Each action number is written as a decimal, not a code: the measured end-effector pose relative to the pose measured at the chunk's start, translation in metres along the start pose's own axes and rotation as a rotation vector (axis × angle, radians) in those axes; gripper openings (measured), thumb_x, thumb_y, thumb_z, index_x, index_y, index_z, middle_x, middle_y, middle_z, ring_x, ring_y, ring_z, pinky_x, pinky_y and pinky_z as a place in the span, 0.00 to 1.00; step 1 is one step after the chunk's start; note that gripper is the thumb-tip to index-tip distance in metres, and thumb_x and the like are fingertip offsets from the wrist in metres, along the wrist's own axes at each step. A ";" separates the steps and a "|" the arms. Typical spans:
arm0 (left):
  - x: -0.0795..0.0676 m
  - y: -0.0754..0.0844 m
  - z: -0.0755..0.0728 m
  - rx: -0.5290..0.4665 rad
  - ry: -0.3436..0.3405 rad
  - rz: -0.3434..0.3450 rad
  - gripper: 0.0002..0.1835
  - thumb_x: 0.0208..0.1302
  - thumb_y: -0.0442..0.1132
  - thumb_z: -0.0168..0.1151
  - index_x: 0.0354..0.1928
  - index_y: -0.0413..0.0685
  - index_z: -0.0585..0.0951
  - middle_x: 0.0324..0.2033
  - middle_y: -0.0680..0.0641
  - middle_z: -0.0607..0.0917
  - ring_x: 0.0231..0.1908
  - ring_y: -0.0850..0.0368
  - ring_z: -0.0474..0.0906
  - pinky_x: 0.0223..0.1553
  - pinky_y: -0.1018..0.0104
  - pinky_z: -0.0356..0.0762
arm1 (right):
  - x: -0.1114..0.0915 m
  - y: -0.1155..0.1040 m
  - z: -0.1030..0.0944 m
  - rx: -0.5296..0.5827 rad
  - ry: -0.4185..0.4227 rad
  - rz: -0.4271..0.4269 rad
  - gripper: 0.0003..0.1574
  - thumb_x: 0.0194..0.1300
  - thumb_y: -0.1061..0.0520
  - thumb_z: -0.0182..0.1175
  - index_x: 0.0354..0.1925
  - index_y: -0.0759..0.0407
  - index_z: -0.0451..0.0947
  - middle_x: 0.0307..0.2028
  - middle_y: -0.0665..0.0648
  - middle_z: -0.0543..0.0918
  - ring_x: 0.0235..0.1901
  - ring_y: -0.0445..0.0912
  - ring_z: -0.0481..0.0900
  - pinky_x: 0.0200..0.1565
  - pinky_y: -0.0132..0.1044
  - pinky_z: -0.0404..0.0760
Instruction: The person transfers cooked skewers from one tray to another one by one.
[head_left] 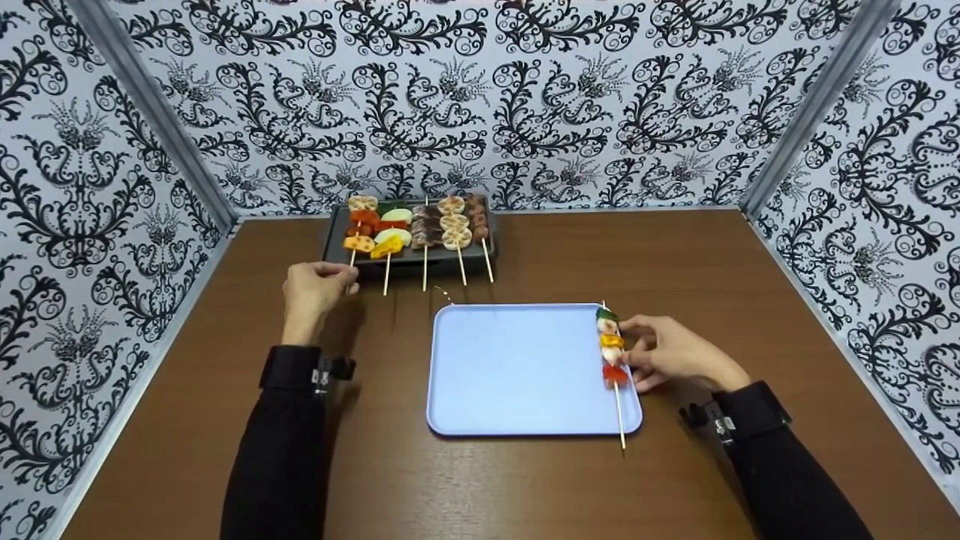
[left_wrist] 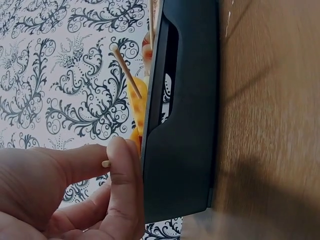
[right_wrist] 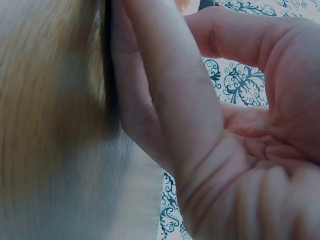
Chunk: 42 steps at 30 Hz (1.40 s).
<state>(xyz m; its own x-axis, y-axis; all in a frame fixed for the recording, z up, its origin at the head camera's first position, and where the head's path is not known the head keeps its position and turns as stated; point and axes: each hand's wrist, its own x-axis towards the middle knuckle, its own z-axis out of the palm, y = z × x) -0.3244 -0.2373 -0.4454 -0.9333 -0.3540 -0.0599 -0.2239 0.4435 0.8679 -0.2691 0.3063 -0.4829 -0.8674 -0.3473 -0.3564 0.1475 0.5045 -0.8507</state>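
Note:
My left hand (head_left: 319,289) pinches the bare stick end of the leftmost skewer (head_left: 360,225), which bears orange, red and pale pieces, on the dark grill (left_wrist: 185,115). In the left wrist view the stick's tip shows between thumb and forefinger. At the right side of the light-blue tray (head_left: 517,367), my right hand (head_left: 671,352) touches another skewer (head_left: 613,341) of green, white, yellow and red pieces with its fingertips. That skewer lies lengthwise along the tray's right edge, its stick reaching past the near rim. The right wrist view shows bent fingers near the table, with the thumb apart.
More skewers rest on the grill: one with yellow pieces (head_left: 388,246), one with dark pieces (head_left: 424,227), one with pale round slices (head_left: 454,225) and a brown one (head_left: 478,217). Patterned walls (head_left: 480,97) enclose the brown table (head_left: 480,487).

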 end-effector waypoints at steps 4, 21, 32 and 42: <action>0.000 -0.001 -0.001 -0.025 -0.032 -0.014 0.13 0.62 0.49 0.70 0.44 0.52 0.89 0.33 0.50 0.91 0.37 0.54 0.89 0.37 0.71 0.85 | 0.000 0.000 0.001 0.004 0.004 0.011 0.42 0.65 0.59 0.67 0.72 0.59 0.61 0.37 0.69 0.81 0.28 0.55 0.86 0.33 0.54 0.89; 0.005 -0.004 -0.003 -0.034 -0.073 0.000 0.15 0.63 0.48 0.70 0.46 0.48 0.88 0.36 0.45 0.90 0.36 0.51 0.86 0.36 0.67 0.84 | 0.000 0.001 -0.001 0.006 -0.004 0.001 0.42 0.66 0.58 0.67 0.72 0.59 0.60 0.38 0.69 0.83 0.29 0.56 0.87 0.34 0.54 0.89; 0.004 -0.002 -0.005 0.002 -0.108 -0.015 0.15 0.64 0.50 0.69 0.47 0.50 0.88 0.39 0.46 0.89 0.42 0.48 0.86 0.46 0.60 0.84 | 0.001 0.001 0.000 0.009 0.000 0.009 0.40 0.66 0.58 0.66 0.71 0.57 0.62 0.37 0.69 0.82 0.29 0.56 0.86 0.34 0.54 0.89; 0.000 0.001 -0.005 -0.049 -0.107 -0.024 0.14 0.63 0.47 0.70 0.46 0.48 0.88 0.32 0.51 0.89 0.34 0.55 0.85 0.38 0.66 0.84 | 0.000 0.002 -0.002 0.000 -0.004 -0.005 0.39 0.66 0.59 0.66 0.70 0.58 0.62 0.36 0.68 0.83 0.28 0.55 0.87 0.34 0.54 0.89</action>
<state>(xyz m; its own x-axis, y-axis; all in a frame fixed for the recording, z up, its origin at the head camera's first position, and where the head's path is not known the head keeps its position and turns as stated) -0.3235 -0.2413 -0.4421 -0.9531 -0.2731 -0.1304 -0.2346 0.3942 0.8886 -0.2697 0.3087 -0.4844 -0.8664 -0.3527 -0.3535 0.1433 0.5026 -0.8526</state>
